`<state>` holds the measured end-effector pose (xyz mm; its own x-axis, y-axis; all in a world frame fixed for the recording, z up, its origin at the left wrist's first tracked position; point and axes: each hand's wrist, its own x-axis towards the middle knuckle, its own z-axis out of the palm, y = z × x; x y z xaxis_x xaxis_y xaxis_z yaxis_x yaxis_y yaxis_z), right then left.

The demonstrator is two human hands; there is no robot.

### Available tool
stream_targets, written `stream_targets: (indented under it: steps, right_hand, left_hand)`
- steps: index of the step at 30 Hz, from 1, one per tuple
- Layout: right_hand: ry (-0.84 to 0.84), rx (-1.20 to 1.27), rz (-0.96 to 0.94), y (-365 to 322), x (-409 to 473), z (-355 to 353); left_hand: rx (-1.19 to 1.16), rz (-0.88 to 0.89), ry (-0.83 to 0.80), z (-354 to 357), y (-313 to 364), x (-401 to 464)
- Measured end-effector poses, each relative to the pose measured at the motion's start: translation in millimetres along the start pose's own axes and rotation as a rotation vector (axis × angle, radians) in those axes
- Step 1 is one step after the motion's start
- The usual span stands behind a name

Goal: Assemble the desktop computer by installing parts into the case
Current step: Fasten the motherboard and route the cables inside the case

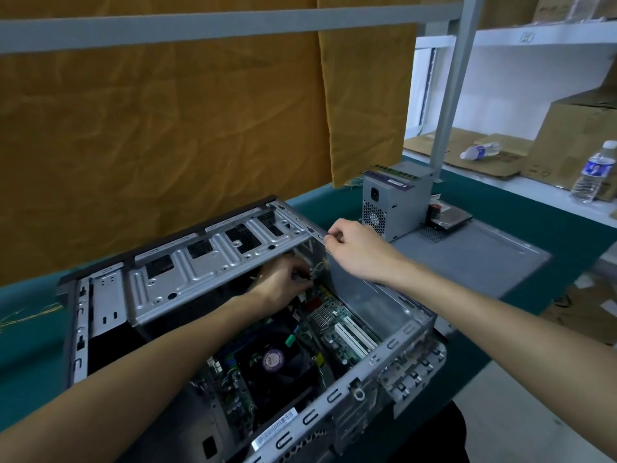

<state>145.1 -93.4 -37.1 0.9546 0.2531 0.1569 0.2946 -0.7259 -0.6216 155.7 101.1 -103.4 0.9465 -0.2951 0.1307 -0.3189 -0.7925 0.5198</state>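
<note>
An open grey computer case (384, 357) lies on its side on the green mat. Inside it sit the motherboard (337, 325) and a black CPU fan (273, 360) with a purple label. The metal drive cage (207, 262) is swung up over the far side. My left hand (283, 284) reaches under the cage and pinches a small cable connector near the board's far end. My right hand (350, 245) grips the case's far right corner edge with curled fingers. A grey power supply (394, 202) stands beyond the case, with RAM sticks (397, 173) lying on top.
The case's side panel (474, 255) lies flat to the right with a hard drive (450, 217) on it. An orange cloth (167, 128) hangs behind. Water bottles (592, 172) and cardboard boxes (577, 142) sit on the white shelf at the right. A grey post (450, 95) rises behind the power supply.
</note>
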Motion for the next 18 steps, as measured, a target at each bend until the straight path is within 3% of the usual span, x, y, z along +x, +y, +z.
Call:
stream_targets:
  steps: [11,18]
  right_hand:
    - [0.008,-0.007,0.008,1.9,2.3,1.1]
    - [0.006,0.006,0.033,1.9,2.7,0.4]
  left_hand:
    - [-0.025,-0.156,0.110,27.3,3.9,13.1]
    - [-0.037,-0.072,0.186,35.5,-1.4,9.2]
